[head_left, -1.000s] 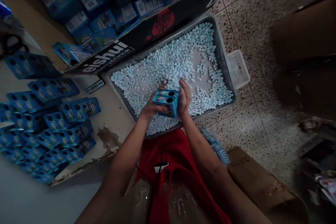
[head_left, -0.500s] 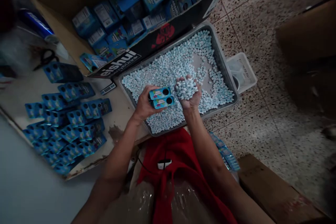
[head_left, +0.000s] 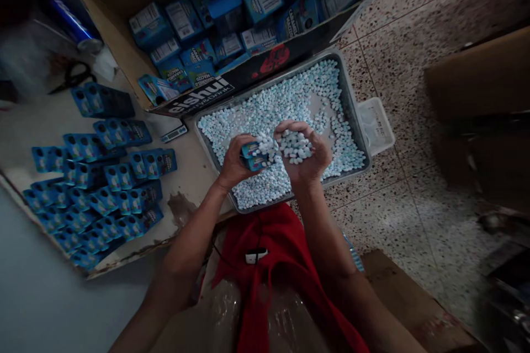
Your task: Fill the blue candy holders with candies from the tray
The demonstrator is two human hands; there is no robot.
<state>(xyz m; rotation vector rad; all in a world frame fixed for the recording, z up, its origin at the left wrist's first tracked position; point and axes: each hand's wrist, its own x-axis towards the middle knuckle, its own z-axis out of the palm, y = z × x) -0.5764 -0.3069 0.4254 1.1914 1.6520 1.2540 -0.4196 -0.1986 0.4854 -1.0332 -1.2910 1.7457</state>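
Observation:
My left hand is wrapped round a pair of small blue candy boxes held side by side over the tray. White and pale blue candies lie heaped on the upper box, at its opening. Just to the right, my right hand is cupped round a handful of the same candies, its fingertips curled toward the boxes. Beneath both hands sits a grey tray holding a spread layer of candies, with patches of its bottom showing.
Several blue candy boxes stand in rows on the table at left. Behind the tray is a large carton of blue boxes. Scissors and a blue can lie at upper left. A clear plastic container adjoins the tray's right side.
My right hand has turned and tilted toward the boxes. Candies have passed from it onto the box openings, so its handful is smaller. My left hand keeps its hold.

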